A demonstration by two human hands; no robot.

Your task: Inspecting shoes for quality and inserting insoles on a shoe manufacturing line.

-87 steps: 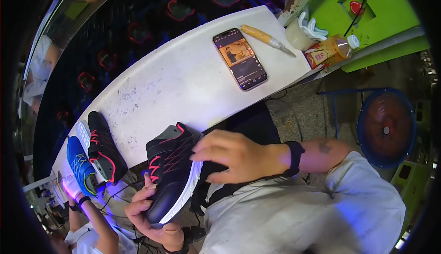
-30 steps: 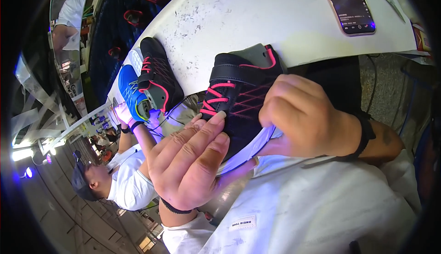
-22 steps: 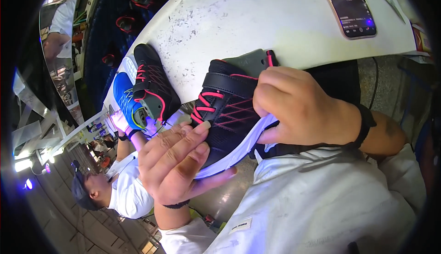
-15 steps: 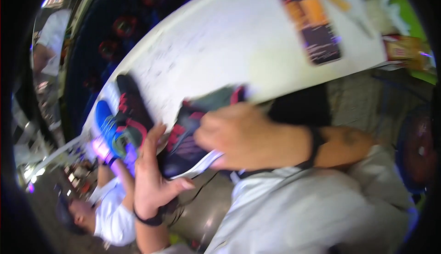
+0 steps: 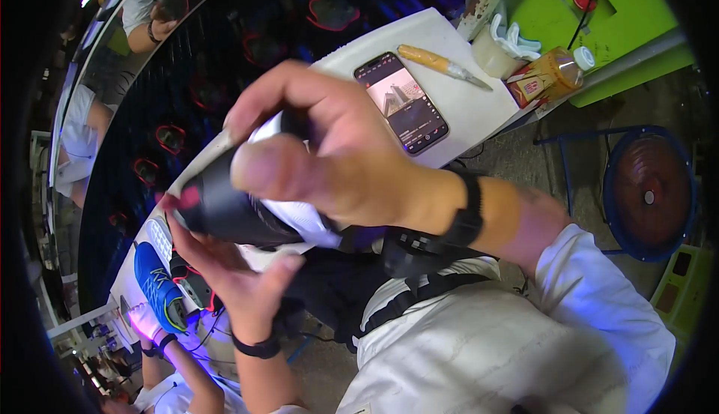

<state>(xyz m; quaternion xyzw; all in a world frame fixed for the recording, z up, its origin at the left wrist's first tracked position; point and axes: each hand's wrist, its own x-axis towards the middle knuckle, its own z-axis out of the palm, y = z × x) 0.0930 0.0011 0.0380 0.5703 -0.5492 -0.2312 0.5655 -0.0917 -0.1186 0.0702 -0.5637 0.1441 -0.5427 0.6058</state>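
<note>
A black sneaker (image 5: 228,203) with a white sole and a pink patch at one end is held up over the table, turned on its side. My right hand (image 5: 329,144) grips it from above, its thumb and fingers around the white sole. From below, my left hand (image 5: 240,283) has its fingers against the pink end, with the thumb apart from the shoe. My hands hide much of the upper. Left of my left hand lie a blue sneaker (image 5: 153,275) and a dark shoe with red trim (image 5: 196,285), partly covered.
On the white table (image 5: 468,110) rest a phone (image 5: 408,103) and a wooden-handled knife (image 5: 442,63). A bottle (image 5: 545,77) and a white container with cloth (image 5: 498,47) stand beyond. Red-trimmed shoes (image 5: 171,138) line the dark conveyor. A co-worker's gloved hand (image 5: 144,320) is at lower left; a fan (image 5: 650,193) at right.
The black sneaker has been raised and turned so its sole shows. My right hand moved up and left with it; my left hand now touches its end. The view has shifted.
</note>
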